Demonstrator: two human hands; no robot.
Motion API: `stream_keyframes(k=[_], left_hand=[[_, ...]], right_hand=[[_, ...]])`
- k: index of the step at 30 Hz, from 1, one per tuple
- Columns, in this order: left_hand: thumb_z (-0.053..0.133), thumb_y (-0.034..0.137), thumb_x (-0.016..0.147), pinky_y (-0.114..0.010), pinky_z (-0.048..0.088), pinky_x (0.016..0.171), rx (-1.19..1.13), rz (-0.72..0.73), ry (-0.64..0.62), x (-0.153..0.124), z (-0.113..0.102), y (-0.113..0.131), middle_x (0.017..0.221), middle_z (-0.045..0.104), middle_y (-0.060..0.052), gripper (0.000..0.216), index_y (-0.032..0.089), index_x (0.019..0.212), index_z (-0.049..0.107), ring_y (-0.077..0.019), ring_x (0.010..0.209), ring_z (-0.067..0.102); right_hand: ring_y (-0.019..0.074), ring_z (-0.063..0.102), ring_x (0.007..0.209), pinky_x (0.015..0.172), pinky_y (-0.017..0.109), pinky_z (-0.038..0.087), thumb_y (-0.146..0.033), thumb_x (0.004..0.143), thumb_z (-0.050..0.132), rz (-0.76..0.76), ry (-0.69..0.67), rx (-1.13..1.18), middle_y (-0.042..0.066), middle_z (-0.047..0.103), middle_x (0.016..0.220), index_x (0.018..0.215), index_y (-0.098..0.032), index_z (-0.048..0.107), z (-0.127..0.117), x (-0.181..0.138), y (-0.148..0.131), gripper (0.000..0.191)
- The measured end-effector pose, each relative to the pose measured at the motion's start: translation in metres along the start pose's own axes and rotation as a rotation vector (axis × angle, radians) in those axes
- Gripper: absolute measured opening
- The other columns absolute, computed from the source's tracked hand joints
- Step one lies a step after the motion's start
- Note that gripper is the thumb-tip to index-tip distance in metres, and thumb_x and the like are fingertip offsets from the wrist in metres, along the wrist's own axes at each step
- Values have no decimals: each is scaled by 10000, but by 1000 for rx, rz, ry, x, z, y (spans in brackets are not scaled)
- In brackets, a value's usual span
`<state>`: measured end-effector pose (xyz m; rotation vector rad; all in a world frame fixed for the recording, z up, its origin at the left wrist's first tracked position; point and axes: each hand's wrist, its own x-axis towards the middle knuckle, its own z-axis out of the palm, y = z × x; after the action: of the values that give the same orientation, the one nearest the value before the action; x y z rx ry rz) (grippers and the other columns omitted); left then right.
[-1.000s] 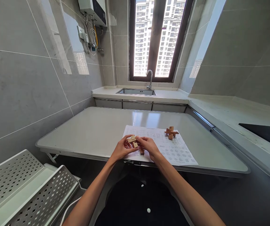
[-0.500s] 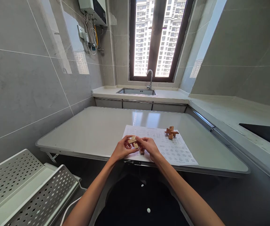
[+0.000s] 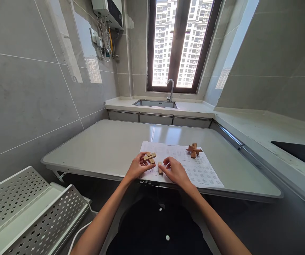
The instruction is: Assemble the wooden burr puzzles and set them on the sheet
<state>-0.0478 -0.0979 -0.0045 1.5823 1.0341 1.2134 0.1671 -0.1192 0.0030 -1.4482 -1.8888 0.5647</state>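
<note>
My left hand (image 3: 135, 168) sits at the near edge of the tabletop (image 3: 107, 148), its fingers curled around a partly assembled wooden puzzle (image 3: 149, 157), a small cluster of crossed notched sticks that I pinch between thumb and fingertips just above the surface. My right hand (image 3: 176, 171) lies beside it, palm down and loosely spread, gripping nothing; its fingertips reach toward a single loose wooden piece (image 3: 159, 169) that lies in the gap between my two hands, close to the right fingers, though I cannot tell whether they touch it. Both hands and the loose piece are over a printed instruction sheet (image 3: 195, 170), which lies flat and runs from under my hands away to the right. Beyond my right hand, well apart from it and near the sheet's far edge, stands a finished wooden burr puzzle (image 3: 194, 150), darker in tone, its sticks crossing in a star. To the left of my left hand and lower down is a perforated white metal rack (image 3: 24, 209). Far ahead of both hands, past the tabletop, a steel sink (image 3: 154, 103) with a curved faucet (image 3: 171, 88) is set under a dark-framed window (image 3: 180, 42); a wall-mounted water heater (image 3: 108, 12) hangs up to the left.
</note>
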Motion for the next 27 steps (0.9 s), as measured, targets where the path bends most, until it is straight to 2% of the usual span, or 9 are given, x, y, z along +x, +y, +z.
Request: stream_keyframes(k=[4,7,10,14,19,27], left_hand=[[901,361,661,-340,555,821,-25,-3,-7,1,-1,-4,1103,719,-106,664,177,1211,577,-187,879,687],[898,356,666,-337,552,819,-24,1,-18,1,-1,-4,1110,718,-106,661,179,1213,573,-188,885,686],[893,354,672,-310,543,792,-1,13,-28,0,-1,-1,1104,715,-101,645,180,1209,580,-177,880,671],[877,379,687,-277,526,730,56,38,-74,-2,-1,5,1068,702,-76,631,190,1219,593,-143,794,628],[879,429,659,-248,471,626,190,56,-102,-4,-1,6,939,658,-13,682,214,1242,599,-104,653,524],[848,455,675,-238,413,586,297,92,-131,-8,1,11,788,586,39,654,225,1236,605,-111,619,478]], right_hand=[[219,656,843,651,291,414,-434,886,666,-51,-55,-259,49,688,951,932,-222,622,6,-15,-1,221],[225,661,872,653,287,399,-400,919,635,-85,-53,-340,59,691,966,925,-219,635,8,-18,-5,181],[226,676,871,654,293,401,-343,965,576,-101,-54,-344,63,718,993,1008,-218,647,2,-15,-6,150],[219,695,863,676,299,425,-293,1002,519,-143,-52,-318,59,742,1042,1164,-236,631,-10,-10,-7,204],[242,703,929,689,304,447,-289,1018,510,-235,-33,-345,75,729,1110,1173,-255,639,-13,-5,-11,204],[261,703,956,684,310,447,-296,1025,526,-294,15,-350,73,732,1143,1193,-253,615,-7,-2,-14,196]])
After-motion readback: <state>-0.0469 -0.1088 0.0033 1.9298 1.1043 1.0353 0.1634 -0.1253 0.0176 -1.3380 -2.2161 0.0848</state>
